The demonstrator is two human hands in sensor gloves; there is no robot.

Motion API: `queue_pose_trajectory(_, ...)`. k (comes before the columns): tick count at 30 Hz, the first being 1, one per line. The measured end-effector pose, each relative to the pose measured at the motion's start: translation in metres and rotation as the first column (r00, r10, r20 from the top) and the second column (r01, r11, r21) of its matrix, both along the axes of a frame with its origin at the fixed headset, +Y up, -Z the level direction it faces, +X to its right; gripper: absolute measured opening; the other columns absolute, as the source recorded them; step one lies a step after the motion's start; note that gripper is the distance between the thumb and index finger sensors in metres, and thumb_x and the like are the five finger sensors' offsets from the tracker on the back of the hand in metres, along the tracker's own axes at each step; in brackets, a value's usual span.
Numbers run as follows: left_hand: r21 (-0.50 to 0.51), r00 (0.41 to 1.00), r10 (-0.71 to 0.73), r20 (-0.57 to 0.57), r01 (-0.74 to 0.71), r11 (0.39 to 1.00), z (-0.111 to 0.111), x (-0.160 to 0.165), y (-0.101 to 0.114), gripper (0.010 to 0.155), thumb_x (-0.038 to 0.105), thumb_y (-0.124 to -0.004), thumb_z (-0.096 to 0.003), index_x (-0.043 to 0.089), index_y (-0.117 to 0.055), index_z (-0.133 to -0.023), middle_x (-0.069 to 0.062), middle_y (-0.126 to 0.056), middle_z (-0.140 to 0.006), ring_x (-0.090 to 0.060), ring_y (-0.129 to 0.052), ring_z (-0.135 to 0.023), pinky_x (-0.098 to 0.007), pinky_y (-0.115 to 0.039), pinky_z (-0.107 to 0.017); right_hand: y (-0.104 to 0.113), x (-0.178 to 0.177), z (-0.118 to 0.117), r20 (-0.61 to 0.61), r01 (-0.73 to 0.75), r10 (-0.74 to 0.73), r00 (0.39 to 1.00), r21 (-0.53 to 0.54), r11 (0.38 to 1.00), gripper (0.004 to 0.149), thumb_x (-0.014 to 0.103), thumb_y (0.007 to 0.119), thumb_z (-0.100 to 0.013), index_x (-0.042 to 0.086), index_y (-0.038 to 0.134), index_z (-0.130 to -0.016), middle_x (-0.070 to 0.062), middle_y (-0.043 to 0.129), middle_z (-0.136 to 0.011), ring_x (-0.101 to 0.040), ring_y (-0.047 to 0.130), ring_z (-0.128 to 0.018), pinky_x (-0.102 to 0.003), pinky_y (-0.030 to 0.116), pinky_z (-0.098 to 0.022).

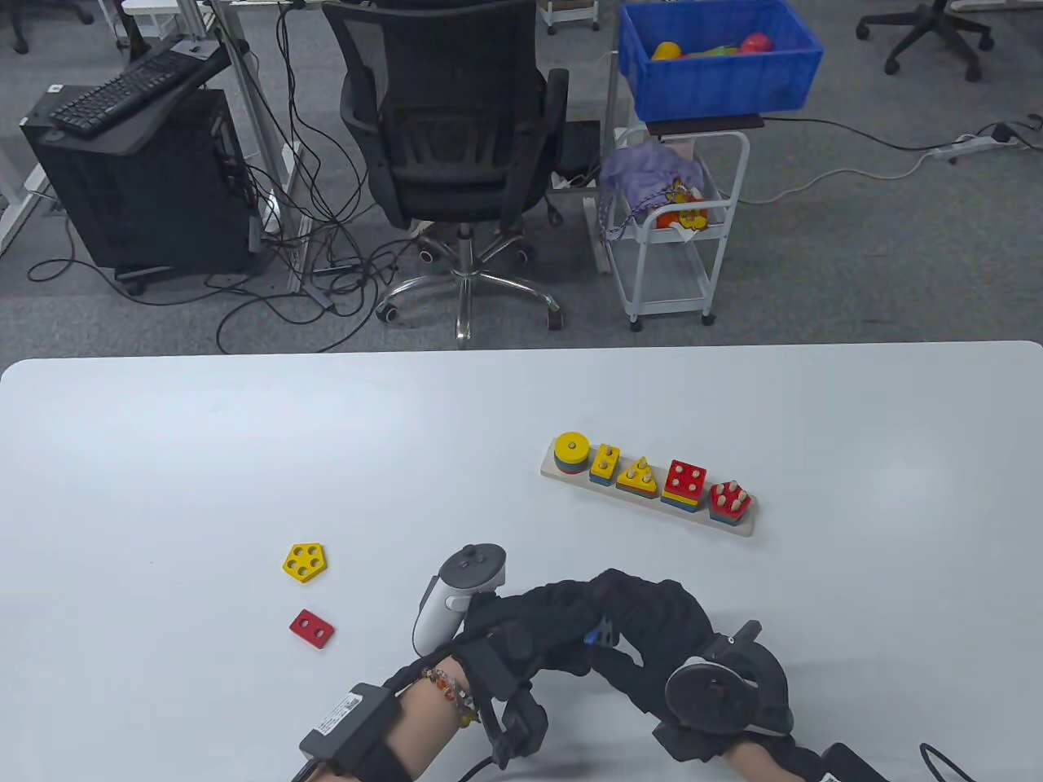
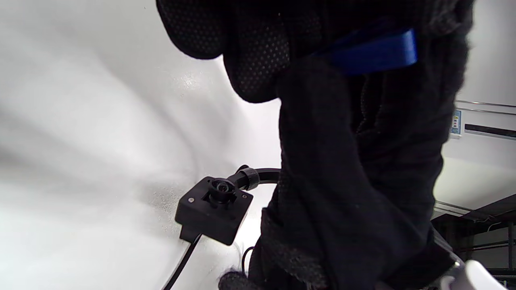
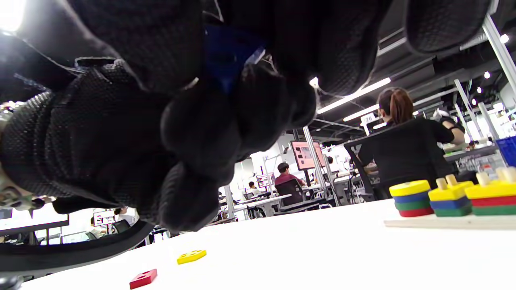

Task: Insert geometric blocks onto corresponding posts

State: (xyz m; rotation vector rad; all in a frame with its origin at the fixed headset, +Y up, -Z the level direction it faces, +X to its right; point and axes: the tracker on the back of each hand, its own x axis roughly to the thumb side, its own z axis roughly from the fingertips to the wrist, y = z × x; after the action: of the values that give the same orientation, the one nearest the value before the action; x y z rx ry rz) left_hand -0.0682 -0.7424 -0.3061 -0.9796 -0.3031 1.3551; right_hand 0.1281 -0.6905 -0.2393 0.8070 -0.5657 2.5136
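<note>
Table view: the left hand (image 1: 521,627) and the right hand (image 1: 652,627) are seen pressed together near the table's 6 o'clock edge, fingers interlaced around a small blue block (image 1: 601,634), of which only a sliver is visible. From the left wrist view a blue edge (image 2: 375,50) is shown clamped between gloved fingers, so the block is judged to be held by both hands at once; which hand carries the real grip cannot be told.

The post board (image 1: 652,489) lies toward 1 o'clock from the hands, well apart from them, with five stacks already standing on it. Two loose blocks are left at about 9 to 10 o'clock from the hands: a yellow pentagon (image 1: 305,562) and, nearer the edge, a red rectangle (image 1: 311,628).

The step in hand is judged to be a transfer or reorienting of the blue block between the hands. For this to be done well, the block should be settled into one hand before the other is released, gripped by its side faces so that the holes stay uncovered. Its shape should be read before it is carried: the number of holes is hidden now, so the matching stack cannot be named. The block should then be brought level above its posts, aligned with all of them, and lowered straight, since a tilted block is likely to jam on the pegs.
</note>
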Motion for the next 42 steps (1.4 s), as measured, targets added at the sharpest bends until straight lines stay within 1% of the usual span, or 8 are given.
queue_pose_trajectory(6, 0.032, 1.000, 0.023, 0.009, -0.023, 0.999, 0.006, 0.000, 0.001, 0.068, 0.061, -0.064, -0.0436, 0.033, -0.053, -0.105, 0.008, -0.075, -0.105, -0.017, -0.084, -0.095, -0.046, -0.062, -0.078, 0.007, 0.002, -0.008, 0.007, 0.024, -0.024, 1.000, -0.014, 1.000, 0.062, 0.048, 0.085, -0.043, 0.014, 0.069, -0.093, -0.015, 0.080, -0.092, -0.040, 0.088, -0.075, -0.068, 0.069, -0.053)
queue_pose_trajectory(10, 0.213, 0.991, -0.121, -0.064, 0.132, 0.968, 0.004, -0.024, 0.007, 0.070, 0.061, -0.065, -0.0432, 0.034, -0.050, -0.106, 0.003, -0.062, -0.112, -0.024, -0.070, -0.104, -0.052, -0.051, -0.080, 0.011, 0.016, -0.025, 0.067, -0.005, 0.009, 0.998, -0.047, 0.999, 0.061, 0.047, 0.085, -0.043, 0.014, 0.070, -0.093, -0.016, 0.080, -0.092, -0.041, 0.087, -0.076, -0.070, 0.067, -0.054)
queue_pose_trajectory(12, 0.340, 0.948, -0.282, -0.145, 0.316, 0.886, 0.001, -0.044, 0.011, 0.069, 0.061, -0.064, -0.0432, 0.034, -0.052, -0.106, 0.003, -0.063, -0.112, -0.023, -0.071, -0.103, -0.052, -0.053, -0.080, 0.013, 0.026, -0.036, 0.119, -0.054, 0.063, 0.991, -0.078, 0.995, 0.061, 0.047, 0.085, -0.043, 0.014, 0.071, -0.093, -0.017, 0.080, -0.092, -0.042, 0.086, -0.076, -0.071, 0.066, -0.055)
queue_pose_trajectory(16, 0.491, 0.734, -0.569, -0.372, 0.675, 0.551, -0.004, -0.089, 0.020, 0.068, 0.061, -0.065, -0.0426, 0.034, -0.055, -0.104, 0.004, -0.067, -0.110, -0.023, -0.074, -0.102, -0.052, -0.054, -0.079, 0.020, 0.044, -0.074, 0.212, -0.180, 0.214, 0.953, -0.169, 0.969, 0.060, 0.046, 0.084, -0.043, 0.014, 0.073, -0.092, -0.017, 0.081, -0.091, -0.043, 0.085, -0.076, -0.072, 0.063, -0.057)
queue_pose_trajectory(24, 0.451, 0.323, -0.708, -0.628, 0.892, 0.007, 0.004, -0.154, 0.015, 0.070, 0.064, -0.064, -0.0404, 0.042, -0.049, -0.105, 0.010, -0.057, -0.116, -0.021, -0.060, -0.112, -0.055, -0.046, -0.082, 0.022, 0.028, -0.149, 0.289, -0.350, 0.465, 0.837, -0.371, 0.860, 0.059, 0.040, 0.084, -0.045, 0.016, 0.070, -0.097, -0.016, 0.075, -0.099, -0.044, 0.079, -0.085, -0.074, 0.056, -0.063)
queue_pose_trajectory(27, 0.405, 0.212, -0.731, -0.648, 0.909, -0.095, 0.007, -0.177, 0.010, 0.071, 0.066, -0.064, -0.0393, 0.045, -0.048, -0.105, 0.013, -0.053, -0.118, -0.020, -0.055, -0.115, -0.056, -0.044, -0.083, 0.011, 0.016, -0.177, 0.311, -0.396, 0.552, 0.773, -0.443, 0.805, 0.059, 0.039, 0.083, -0.045, 0.019, 0.067, -0.098, -0.014, 0.072, -0.102, -0.043, 0.076, -0.089, -0.073, 0.054, -0.065)
queue_pose_trajectory(33, 0.286, 0.172, -0.691, -0.702, 0.957, -0.052, 0.003, -0.212, 0.022, 0.070, 0.065, -0.064, -0.0394, 0.045, -0.049, -0.105, 0.014, -0.054, -0.118, -0.020, -0.055, -0.115, -0.057, -0.043, -0.083, -0.014, 0.006, -0.212, 0.336, -0.421, 0.645, 0.686, -0.539, 0.730, 0.060, 0.038, 0.082, -0.045, 0.023, 0.064, -0.099, -0.010, 0.069, -0.105, -0.041, 0.074, -0.091, -0.072, 0.053, -0.067)
queue_pose_trajectory(42, 0.237, 0.151, -0.702, -0.696, 0.971, -0.026, 0.000, -0.227, 0.021, 0.069, 0.064, -0.064, -0.0398, 0.045, -0.050, -0.105, 0.013, -0.055, -0.118, -0.020, -0.056, -0.115, -0.056, -0.044, -0.083, -0.026, 0.008, -0.230, 0.342, -0.359, 0.627, 0.700, -0.591, 0.723, 0.060, 0.036, 0.082, -0.045, 0.025, 0.062, -0.100, -0.009, 0.067, -0.106, -0.042, 0.071, -0.093, -0.073, 0.050, -0.069)
